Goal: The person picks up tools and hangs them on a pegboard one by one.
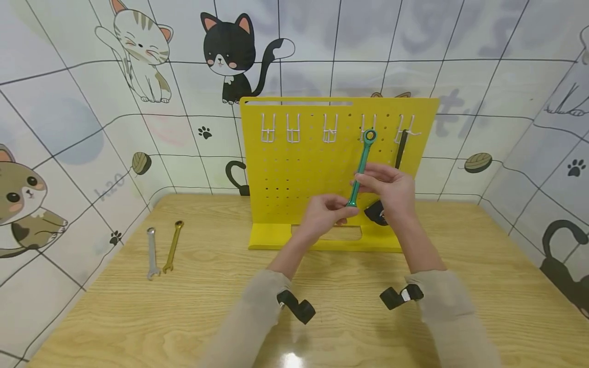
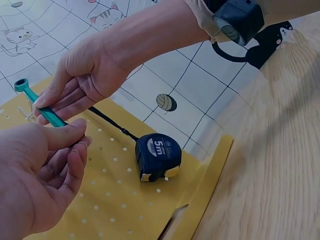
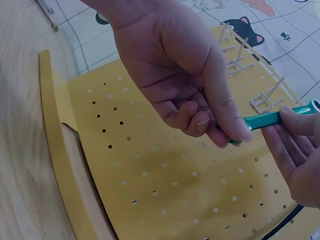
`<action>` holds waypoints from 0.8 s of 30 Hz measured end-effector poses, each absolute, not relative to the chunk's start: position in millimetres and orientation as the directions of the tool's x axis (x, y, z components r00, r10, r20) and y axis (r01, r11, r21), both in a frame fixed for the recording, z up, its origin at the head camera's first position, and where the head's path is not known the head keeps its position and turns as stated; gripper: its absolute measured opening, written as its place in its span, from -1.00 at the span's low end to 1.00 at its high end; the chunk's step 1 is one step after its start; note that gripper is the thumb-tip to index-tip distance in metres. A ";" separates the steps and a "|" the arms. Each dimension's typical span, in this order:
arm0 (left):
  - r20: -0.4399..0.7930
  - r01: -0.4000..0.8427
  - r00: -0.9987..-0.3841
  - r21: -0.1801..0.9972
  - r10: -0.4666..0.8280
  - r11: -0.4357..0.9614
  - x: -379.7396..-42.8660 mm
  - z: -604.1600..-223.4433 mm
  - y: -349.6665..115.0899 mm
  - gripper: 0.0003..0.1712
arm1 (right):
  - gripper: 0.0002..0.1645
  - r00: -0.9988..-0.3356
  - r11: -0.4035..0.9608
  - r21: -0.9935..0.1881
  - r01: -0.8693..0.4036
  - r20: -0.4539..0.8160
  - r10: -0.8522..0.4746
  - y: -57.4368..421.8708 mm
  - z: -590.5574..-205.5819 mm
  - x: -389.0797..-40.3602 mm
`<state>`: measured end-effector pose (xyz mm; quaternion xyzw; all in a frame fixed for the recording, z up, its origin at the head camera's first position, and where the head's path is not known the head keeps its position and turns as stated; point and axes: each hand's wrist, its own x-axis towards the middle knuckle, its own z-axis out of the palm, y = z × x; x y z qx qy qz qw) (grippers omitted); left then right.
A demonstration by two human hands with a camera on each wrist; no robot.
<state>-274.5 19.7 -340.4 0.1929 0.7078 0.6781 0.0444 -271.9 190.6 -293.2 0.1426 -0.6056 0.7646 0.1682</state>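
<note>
A green ratcheting wrench (image 1: 362, 166) is held in front of the yellow pegboard (image 1: 299, 174), its ring end up near a white hook (image 1: 368, 122). My left hand (image 1: 324, 213) pinches the lower end between thumb and fingers. Higher up the shaft, my right hand (image 1: 388, 186) pinches it too. In the left wrist view both the left hand (image 2: 45, 175) and the right hand (image 2: 92, 70) are on the wrench (image 2: 50, 116). The right wrist view shows the wrench's ring end (image 3: 314, 105) beyond the right fingers.
A black 5m tape measure (image 2: 159, 156) hangs by its strap from the rightmost hook. Several more white hooks (image 1: 293, 128) line the board's top. On the wooden table (image 1: 207, 286) at left lie a silver wrench (image 1: 152, 254) and a gold wrench (image 1: 173, 246).
</note>
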 end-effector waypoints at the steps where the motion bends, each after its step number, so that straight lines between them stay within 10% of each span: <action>1: 0.200 0.213 -0.921 0.977 0.333 0.004 -275.4 -339.4 22.2 -0.82 | -0.77 -0.901 -0.211 -0.876 -0.434 0.425 0.090 192.3 -291.8 -272.0; 24: 0.174 0.166 -0.944 0.985 0.280 -0.054 -295.7 -349.0 47.4 -0.81 | -0.54 -0.939 -0.109 -0.936 -0.335 0.323 0.118 206.5 -291.4 -293.9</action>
